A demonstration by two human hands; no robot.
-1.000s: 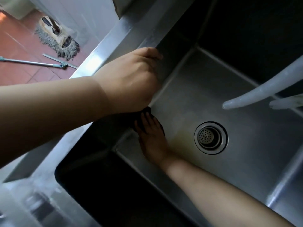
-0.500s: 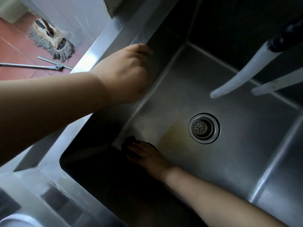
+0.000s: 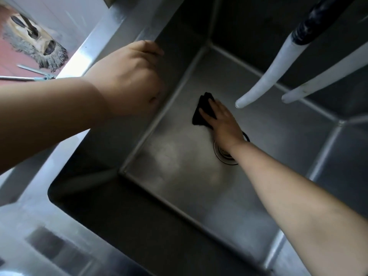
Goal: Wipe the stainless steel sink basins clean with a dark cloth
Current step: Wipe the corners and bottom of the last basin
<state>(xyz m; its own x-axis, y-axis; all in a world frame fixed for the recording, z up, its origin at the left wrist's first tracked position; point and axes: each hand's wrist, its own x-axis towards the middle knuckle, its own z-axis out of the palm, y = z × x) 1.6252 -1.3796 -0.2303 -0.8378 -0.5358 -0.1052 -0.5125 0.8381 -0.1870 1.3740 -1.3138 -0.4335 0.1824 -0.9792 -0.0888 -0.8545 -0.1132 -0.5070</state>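
my right hand (image 3: 223, 120) presses the dark cloth (image 3: 200, 112) flat mid-frame, left hand (image 3: 131, 80) curled over the sink (image 3: 179, 176) rim; I'd overlap strokes toward the drain (image 3: 225, 154)

Drain (image 3: 225, 154) half hidden under right wrist, left hand's (image 3: 129, 80) fingertips hidden over sink rim (image 3: 111, 26), hoses (image 3: 264, 76) cut off at top edge.

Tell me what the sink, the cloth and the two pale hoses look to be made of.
Sink: brushed stainless steel by the look of it, grey with soft streaked glare and sharp folded corners.
Cloth: soft dark fabric, matte, bunched in folds under the right hand; the weave is too blurred to tell.
Hoses: probably flexible plastic or rubber, whitish and smooth, curving down; one joins a black sleeve above.
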